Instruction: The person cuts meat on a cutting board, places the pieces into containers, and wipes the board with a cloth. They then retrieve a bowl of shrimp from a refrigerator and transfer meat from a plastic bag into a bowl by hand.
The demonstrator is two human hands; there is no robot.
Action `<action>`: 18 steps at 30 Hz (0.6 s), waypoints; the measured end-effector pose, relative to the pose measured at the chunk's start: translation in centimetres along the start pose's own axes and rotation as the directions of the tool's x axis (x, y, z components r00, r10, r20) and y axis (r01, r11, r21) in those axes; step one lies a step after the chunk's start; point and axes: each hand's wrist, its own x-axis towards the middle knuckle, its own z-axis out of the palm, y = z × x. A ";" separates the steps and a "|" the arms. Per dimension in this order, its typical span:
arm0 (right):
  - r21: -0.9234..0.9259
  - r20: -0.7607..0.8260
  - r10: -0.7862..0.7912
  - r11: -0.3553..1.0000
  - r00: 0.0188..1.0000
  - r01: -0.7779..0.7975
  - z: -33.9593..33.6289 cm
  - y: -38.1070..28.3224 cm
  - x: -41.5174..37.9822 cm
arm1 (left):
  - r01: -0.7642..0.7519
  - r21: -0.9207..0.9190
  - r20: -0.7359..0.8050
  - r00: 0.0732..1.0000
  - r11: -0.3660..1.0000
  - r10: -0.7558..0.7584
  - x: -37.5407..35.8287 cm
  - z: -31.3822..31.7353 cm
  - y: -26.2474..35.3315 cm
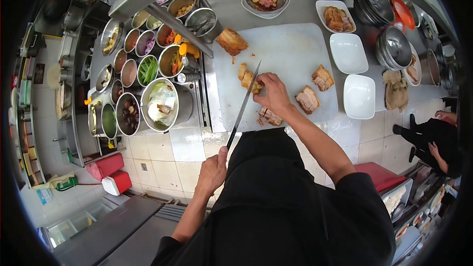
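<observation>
My left hand (212,172) is closed round the handle of a long kitchen knife (242,106), whose blade points away from me across the white cutting board (290,42). Curled fingers of my right hand (273,92) hold a partly sliced piece of pork belly (245,75), right beside the blade. Below that hand lie sliced pork pieces (270,116). Two cut portions, a pork chunk (308,100) and another pork chunk (323,78), rest to the right on the board. A larger browned pork slab (232,42) sits at its upper left corner.
Several metal containers of ingredients, including a pot (169,116), stand at left. White dishes (359,96) and a dish of pork (336,17) line the board's right side, near stacked metal bowls (392,47). A metal shelf post (180,22) slants over the left. Another person (433,140) is at far right.
</observation>
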 end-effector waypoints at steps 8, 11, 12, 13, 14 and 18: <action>-0.029 0.002 0.046 0.999 0.999 -0.046 0.3 -0.1 0.1 | -0.078 -0.028 0.010 0.997 0.997 0.078 5.1 1.6 4.2; -0.006 0.017 0.062 0.998 0.998 -0.061 0.2 -0.2 0.2 | -0.188 0.065 -0.041 0.981 0.980 0.190 3.6 0.7 2.8; -0.008 0.011 0.070 0.998 0.997 -0.070 0.2 -0.2 0.3 | -0.170 0.060 -0.033 0.984 0.984 0.172 3.1 0.6 2.1; -0.011 -0.006 0.057 0.998 0.998 -0.057 0.2 -0.3 0.4 | -0.171 0.068 -0.022 0.985 0.983 0.173 3.4 0.8 2.3; -0.013 -0.015 0.044 0.999 0.999 -0.044 0.3 -0.4 -0.1 | -0.209 0.074 -0.030 0.977 0.975 0.212 3.6 1.5 2.6; -0.060 -0.008 0.076 0.995 0.997 -0.076 0.0 -0.7 0.4 | -0.180 0.036 -0.065 0.981 0.983 0.182 6.8 3.1 3.9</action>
